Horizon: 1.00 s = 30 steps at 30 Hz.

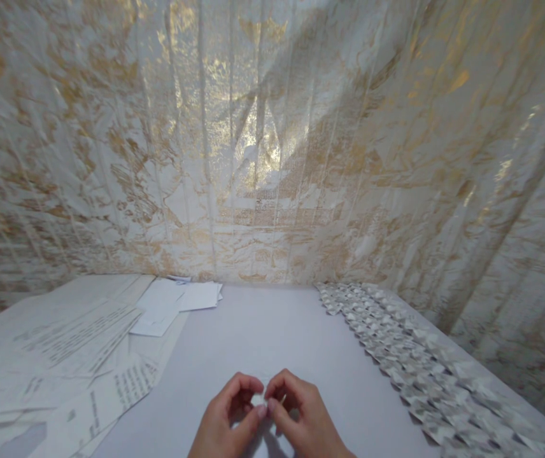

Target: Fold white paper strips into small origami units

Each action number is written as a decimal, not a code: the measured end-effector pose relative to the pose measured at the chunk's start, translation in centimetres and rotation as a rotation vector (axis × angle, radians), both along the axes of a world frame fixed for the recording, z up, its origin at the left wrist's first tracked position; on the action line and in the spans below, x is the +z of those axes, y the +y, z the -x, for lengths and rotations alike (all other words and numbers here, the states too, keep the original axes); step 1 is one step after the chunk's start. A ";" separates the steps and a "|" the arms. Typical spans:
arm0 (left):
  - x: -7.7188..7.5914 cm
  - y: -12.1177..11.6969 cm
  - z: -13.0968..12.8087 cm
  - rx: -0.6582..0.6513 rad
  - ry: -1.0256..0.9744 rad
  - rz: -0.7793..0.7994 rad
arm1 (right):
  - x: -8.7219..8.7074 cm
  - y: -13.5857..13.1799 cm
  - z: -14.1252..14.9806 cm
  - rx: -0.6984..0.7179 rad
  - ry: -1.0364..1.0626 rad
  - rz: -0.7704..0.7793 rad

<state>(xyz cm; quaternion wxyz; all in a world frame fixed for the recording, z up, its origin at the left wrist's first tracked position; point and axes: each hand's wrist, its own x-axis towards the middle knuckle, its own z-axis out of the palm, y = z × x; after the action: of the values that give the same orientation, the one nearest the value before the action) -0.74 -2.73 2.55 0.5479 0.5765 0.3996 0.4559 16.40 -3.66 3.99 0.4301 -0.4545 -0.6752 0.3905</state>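
Note:
Close together above the near middle of the table are my left hand (232, 413) and my right hand (300, 410). Between their fingertips is a small white piece of paper (258, 400), mostly hidden by the fingers. The left thumb and index finger pinch it from one side. On the other side the right thumb and index finger close against it, their tips almost meeting the left ones. How the paper is folded cannot be made out.
Printed paper sheets and strips (81, 343) overlap on the left of the white table (272, 331). Blank white slips (158, 305) lie at the back left. Rows of small folded paper pieces (396, 356) run along the right. A gold-patterned curtain (263, 140) hangs behind.

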 end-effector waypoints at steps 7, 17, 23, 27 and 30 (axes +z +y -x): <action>-0.6 -0.2 -0.6 0.073 -0.134 0.097 | -0.8 0.1 0.5 0.065 0.180 0.146; 0.8 -0.1 0.3 -0.099 0.226 -0.115 | -0.6 0.4 -0.2 0.071 0.028 0.163; 1.1 0.0 1.0 -0.096 0.622 -0.343 | 0.5 0.2 -0.8 -0.020 -0.544 -0.075; 0.9 0.1 0.9 -0.097 0.696 -0.384 | 1.3 0.3 -1.3 0.059 -0.582 -0.088; 0.8 0.3 1.0 -0.099 0.706 -0.405 | 1.2 0.6 -1.9 0.140 -0.520 -0.101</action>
<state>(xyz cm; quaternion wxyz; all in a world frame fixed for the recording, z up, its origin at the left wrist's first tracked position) -1.70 -2.40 3.39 0.2738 0.8121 0.4371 0.2728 18.31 -3.03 5.23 0.2364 -0.4699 -0.8112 0.2554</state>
